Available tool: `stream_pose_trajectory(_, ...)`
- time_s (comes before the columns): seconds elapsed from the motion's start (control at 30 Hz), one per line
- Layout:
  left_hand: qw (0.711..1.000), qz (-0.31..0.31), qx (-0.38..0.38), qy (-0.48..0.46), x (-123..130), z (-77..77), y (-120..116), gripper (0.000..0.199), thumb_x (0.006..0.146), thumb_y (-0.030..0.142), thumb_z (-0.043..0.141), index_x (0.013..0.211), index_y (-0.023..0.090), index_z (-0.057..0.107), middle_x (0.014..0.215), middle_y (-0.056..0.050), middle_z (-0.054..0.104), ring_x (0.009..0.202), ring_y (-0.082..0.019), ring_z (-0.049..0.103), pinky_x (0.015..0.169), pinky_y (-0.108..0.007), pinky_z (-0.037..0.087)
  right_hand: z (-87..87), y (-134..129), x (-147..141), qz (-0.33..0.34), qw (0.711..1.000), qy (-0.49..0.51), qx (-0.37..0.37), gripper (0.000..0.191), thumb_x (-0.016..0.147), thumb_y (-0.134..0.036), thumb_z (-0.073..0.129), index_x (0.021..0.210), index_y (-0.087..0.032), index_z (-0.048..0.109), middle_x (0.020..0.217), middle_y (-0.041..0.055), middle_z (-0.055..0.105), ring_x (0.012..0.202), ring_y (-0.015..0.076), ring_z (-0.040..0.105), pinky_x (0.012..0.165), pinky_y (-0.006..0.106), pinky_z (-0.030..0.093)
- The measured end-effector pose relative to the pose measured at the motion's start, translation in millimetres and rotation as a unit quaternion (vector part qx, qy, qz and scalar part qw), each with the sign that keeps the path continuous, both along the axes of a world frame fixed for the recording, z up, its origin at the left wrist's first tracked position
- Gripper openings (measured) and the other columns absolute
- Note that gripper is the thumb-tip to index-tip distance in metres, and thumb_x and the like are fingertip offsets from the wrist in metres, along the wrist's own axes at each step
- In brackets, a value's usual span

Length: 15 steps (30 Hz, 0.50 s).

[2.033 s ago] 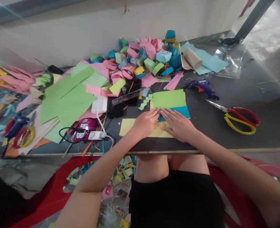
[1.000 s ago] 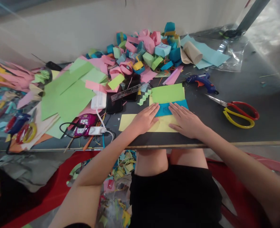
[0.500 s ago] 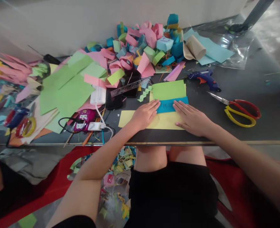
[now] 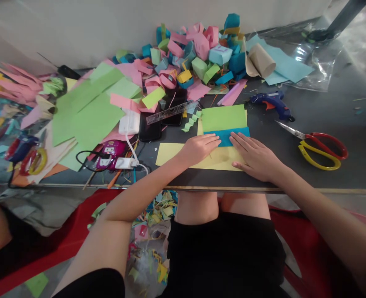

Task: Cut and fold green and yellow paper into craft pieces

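Observation:
A blue paper strip point(image 4: 225, 139) lies across the table, with a yellow paper sheet point(image 4: 170, 154) under its near side and a green paper piece point(image 4: 223, 118) along its far edge. Flat on the left part of the strip rests my left hand point(image 4: 201, 150), its fingers stretched out toward the right. My right hand point(image 4: 255, 156) presses on the strip's right end, palm down with fingers extended. Both hands hold nothing. The fingers hide parts of the strip and of the yellow sheet.
Scissors point(image 4: 319, 147) and a blue glue gun point(image 4: 273, 103) lie to the right. Folded paper pieces point(image 4: 201, 45) are heaped at the back. A clear ruler point(image 4: 170, 112), phones point(image 4: 150, 126), a power bank and a pink power socket point(image 4: 111, 154) stand left of the sheets.
My left hand has slid right along the blue strip, covering the writing that showed on it. My right hand remains at the strip's right end. The whole view has shifted slightly.

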<state>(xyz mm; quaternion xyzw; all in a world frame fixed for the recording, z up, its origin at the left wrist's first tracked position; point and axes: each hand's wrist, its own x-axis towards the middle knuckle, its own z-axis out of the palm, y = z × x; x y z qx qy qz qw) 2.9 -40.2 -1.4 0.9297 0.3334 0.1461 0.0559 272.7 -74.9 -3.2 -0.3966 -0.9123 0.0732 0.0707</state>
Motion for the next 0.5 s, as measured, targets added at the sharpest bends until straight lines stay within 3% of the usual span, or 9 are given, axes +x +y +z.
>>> stream_pose_trajectory(0.17, 0.999, -0.031, 0.016, -0.02, -10.6, -6.3, -2.2, 0.033, 0.106, 0.022, 0.045, 0.123, 0.017, 0.073, 0.13, -0.008, 0.074, 0.128, -0.02, 0.067, 0.111, -0.039, 0.058, -0.6, -1.6, 1.1, 0.006, 1.0, 0.008, 0.009, 0.087, 0.103, -0.061, 0.037, 0.169, -0.015, 0.004, 0.17, 0.0161, 0.028, 0.157, 0.0315, 0.03, 0.123, 0.051, 0.035)
stream_pose_trajectory(0.3, 0.999, -0.002, 0.004, -0.047, -9.0, -6.5, -3.1, 0.033, 0.106, 0.024, 0.045, 0.122, 0.016, 0.073, 0.129, -0.009, 0.074, 0.126, -0.019, 0.068, 0.108, -0.037, 0.059, 1.1, -0.1, 2.9, 0.006, 1.0, 0.014, 0.001, 0.083, 0.104, -0.058, 0.039, 0.169, -0.02, 0.004, 0.169, 0.0125, 0.03, 0.156, 0.03, 0.033, 0.122, 0.051, 0.037)
stream_pose_trajectory(0.5, 0.999, -0.029, -0.004, -0.024, -13.9, -3.4, -10.6, 0.04, 0.106, 0.023, 0.041, 0.132, 0.008, 0.067, 0.138, -0.015, 0.067, 0.137, -0.022, 0.06, 0.117, -0.041, 0.052, 4.3, 3.8, 11.0, 0.013, 1.0, 0.014, -0.017, 0.075, 0.105, -0.056, 0.036, 0.168, -0.022, 0.015, 0.169, 0.0091, 0.033, 0.154, 0.0288, 0.036, 0.123, 0.05, 0.037)
